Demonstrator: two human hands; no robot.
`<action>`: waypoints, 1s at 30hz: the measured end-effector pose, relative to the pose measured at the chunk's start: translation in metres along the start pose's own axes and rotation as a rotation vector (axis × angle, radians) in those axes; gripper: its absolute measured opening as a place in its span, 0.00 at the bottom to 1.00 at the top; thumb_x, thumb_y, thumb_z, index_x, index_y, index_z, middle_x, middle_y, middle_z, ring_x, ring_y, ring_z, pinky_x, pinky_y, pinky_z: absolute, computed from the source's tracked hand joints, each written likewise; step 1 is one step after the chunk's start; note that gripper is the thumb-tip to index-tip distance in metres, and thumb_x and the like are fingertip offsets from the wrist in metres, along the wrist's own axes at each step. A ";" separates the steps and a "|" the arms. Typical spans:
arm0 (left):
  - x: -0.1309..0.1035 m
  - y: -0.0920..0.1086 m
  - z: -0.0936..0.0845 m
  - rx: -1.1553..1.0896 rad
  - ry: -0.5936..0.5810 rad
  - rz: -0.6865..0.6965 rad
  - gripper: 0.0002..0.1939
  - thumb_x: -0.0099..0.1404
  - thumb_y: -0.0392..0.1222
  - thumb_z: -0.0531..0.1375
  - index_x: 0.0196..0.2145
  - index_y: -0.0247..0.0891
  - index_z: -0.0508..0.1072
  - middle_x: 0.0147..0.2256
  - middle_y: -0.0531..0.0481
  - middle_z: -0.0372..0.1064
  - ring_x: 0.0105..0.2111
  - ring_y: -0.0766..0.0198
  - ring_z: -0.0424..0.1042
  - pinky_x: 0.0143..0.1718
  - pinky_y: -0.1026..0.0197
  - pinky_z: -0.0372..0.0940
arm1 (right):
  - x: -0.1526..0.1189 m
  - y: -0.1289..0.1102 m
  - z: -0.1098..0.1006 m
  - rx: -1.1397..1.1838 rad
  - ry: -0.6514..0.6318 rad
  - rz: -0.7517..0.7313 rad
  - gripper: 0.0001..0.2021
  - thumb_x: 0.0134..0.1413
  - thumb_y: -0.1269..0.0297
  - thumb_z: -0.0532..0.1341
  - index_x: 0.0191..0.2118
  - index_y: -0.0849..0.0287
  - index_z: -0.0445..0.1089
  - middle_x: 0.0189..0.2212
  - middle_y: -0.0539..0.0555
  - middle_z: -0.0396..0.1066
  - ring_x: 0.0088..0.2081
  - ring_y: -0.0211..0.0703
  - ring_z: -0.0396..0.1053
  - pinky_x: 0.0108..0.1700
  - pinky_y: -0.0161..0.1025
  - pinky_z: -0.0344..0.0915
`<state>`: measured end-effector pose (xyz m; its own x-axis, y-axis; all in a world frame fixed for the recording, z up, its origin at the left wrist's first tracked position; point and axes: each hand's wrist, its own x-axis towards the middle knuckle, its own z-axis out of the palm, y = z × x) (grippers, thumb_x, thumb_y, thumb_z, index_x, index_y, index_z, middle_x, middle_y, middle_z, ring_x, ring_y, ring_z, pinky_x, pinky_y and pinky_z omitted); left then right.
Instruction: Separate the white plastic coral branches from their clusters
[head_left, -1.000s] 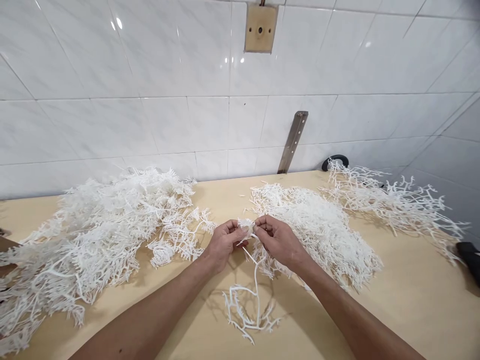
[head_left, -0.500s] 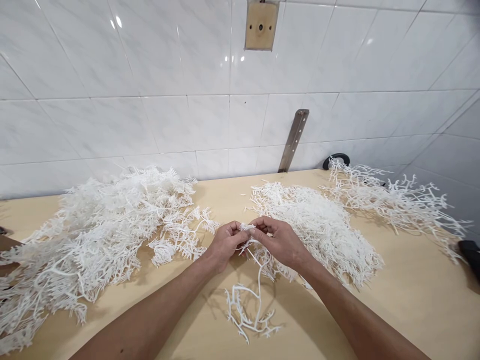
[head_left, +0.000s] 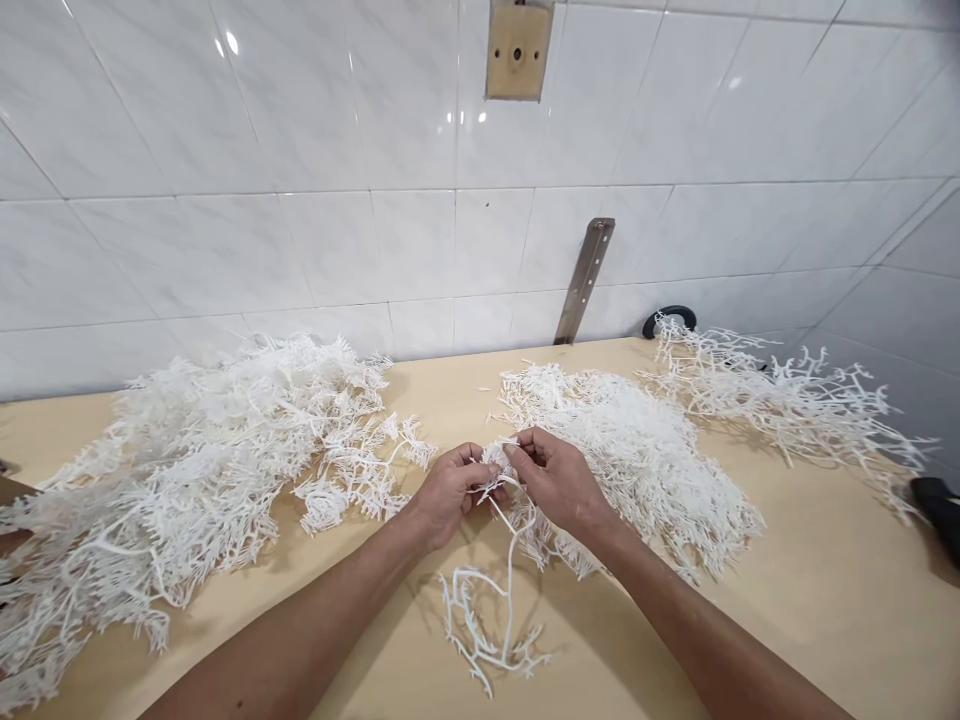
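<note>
Near the middle of the table, my left hand pinches a white branching plastic piece. My right hand grips the same piece's frilly upper end from the other side, thumb and fingers pressed together. The piece's long curved stem hangs below the hands and ends in a loop of small branches over the tabletop. Behind my right hand lies a dense pile of fine white branched pieces. To the left spreads a larger pile of similar pieces, with a small coiled one at its right edge.
Thicker white branches lie at the back right of the wooden table. A black ring and a metal strip are by the tiled wall. A black object sits at the right edge. Part of another person's arm shows at far left.
My right hand has lifted slightly and its fingers have shifted on the frilly end, which now shows more between the hands. The hanging branches have swung a little left.
</note>
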<state>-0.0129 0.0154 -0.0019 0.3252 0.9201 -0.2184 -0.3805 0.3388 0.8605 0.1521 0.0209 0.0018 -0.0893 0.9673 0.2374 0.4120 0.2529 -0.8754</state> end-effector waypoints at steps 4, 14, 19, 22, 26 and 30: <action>0.000 0.000 -0.001 0.002 -0.021 -0.016 0.14 0.50 0.36 0.70 0.33 0.37 0.69 0.26 0.51 0.71 0.24 0.67 0.71 0.29 0.63 0.67 | 0.000 0.004 0.002 0.067 0.012 0.019 0.15 0.61 0.49 0.58 0.35 0.56 0.69 0.23 0.50 0.69 0.24 0.40 0.65 0.27 0.37 0.63; -0.009 0.003 0.014 0.239 0.094 0.045 0.23 0.48 0.52 0.74 0.32 0.37 0.69 0.25 0.54 0.68 0.23 0.66 0.67 0.25 0.63 0.61 | 0.003 0.006 0.002 0.089 0.080 0.040 0.17 0.56 0.47 0.62 0.36 0.57 0.71 0.29 0.54 0.74 0.28 0.42 0.69 0.27 0.36 0.65; -0.007 0.000 0.012 0.165 0.050 0.032 0.15 0.50 0.44 0.71 0.30 0.35 0.72 0.24 0.52 0.69 0.24 0.66 0.67 0.28 0.62 0.62 | 0.003 0.007 0.003 0.215 0.043 0.131 0.18 0.55 0.45 0.63 0.36 0.58 0.70 0.23 0.50 0.69 0.22 0.39 0.65 0.23 0.36 0.63; -0.004 -0.001 0.011 0.033 0.075 0.025 0.11 0.50 0.37 0.68 0.31 0.35 0.71 0.26 0.50 0.71 0.25 0.64 0.70 0.30 0.61 0.65 | 0.002 0.006 0.003 0.299 0.003 0.164 0.18 0.56 0.46 0.62 0.34 0.58 0.69 0.23 0.50 0.69 0.24 0.40 0.67 0.28 0.39 0.68; 0.001 -0.003 0.008 -0.001 0.110 0.082 0.10 0.48 0.33 0.65 0.29 0.36 0.69 0.25 0.51 0.70 0.23 0.66 0.68 0.26 0.64 0.62 | 0.000 -0.002 0.001 0.382 -0.068 0.123 0.15 0.57 0.50 0.63 0.34 0.58 0.70 0.27 0.52 0.72 0.31 0.43 0.71 0.36 0.41 0.70; 0.004 -0.003 0.001 0.034 0.106 0.072 0.06 0.48 0.33 0.61 0.26 0.37 0.68 0.22 0.53 0.68 0.19 0.69 0.64 0.21 0.65 0.59 | 0.000 -0.009 -0.004 0.351 -0.123 0.059 0.12 0.58 0.54 0.62 0.36 0.58 0.73 0.28 0.51 0.71 0.32 0.41 0.69 0.37 0.39 0.68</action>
<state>-0.0091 0.0181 -0.0053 0.2041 0.9581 -0.2011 -0.3699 0.2657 0.8903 0.1525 0.0186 0.0110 -0.1919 0.9701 0.1489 0.0861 0.1678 -0.9821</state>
